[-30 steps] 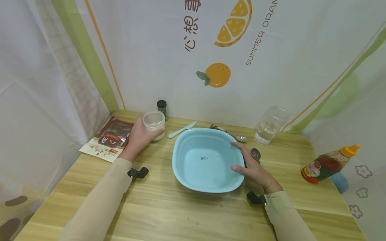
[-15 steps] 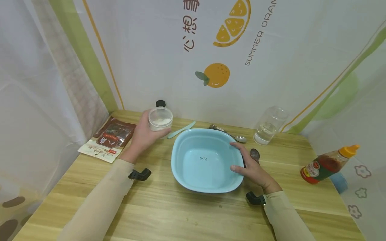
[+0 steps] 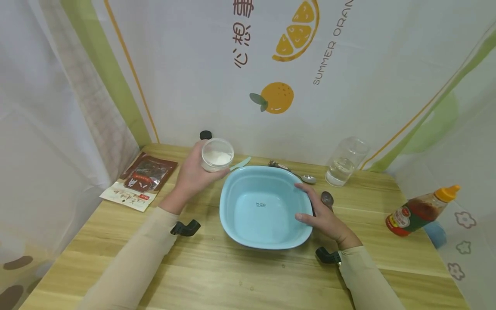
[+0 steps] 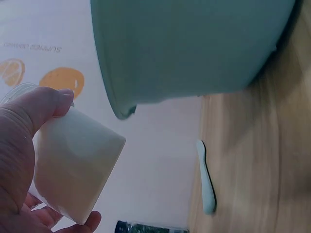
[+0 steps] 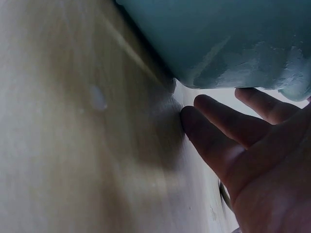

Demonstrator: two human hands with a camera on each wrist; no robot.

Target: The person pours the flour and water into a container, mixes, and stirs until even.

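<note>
My left hand (image 3: 193, 170) holds a clear open plastic jar (image 3: 217, 161) of white powder, with the thumb on the near side and fingers around the far side. In the left wrist view the jar (image 4: 77, 160) tilts, apart from the basin. At the table's middle sits a light blue square basin (image 3: 267, 224) marked "bdo"; nothing lies in it. My right hand (image 3: 325, 217) holds the basin's right rim, thumb and index finger over the edge. In the right wrist view other fingers (image 5: 214, 141) lie along or just below its outer wall.
Behind the basin lie a pale green knife (image 3: 242, 162) and a metal spoon (image 3: 308, 178). Another spoon (image 3: 327, 198) is beside my right hand. A glass of clear liquid (image 3: 342, 168), a sauce bottle (image 3: 420, 211), a spice packet (image 3: 145, 176) and a black-capped bottle (image 3: 206, 134) stand or lie around.
My left hand has lifted the jar and carried it right, towards the basin's far left corner, tipping its mouth more into view. The right hand and basin have stayed put.
</note>
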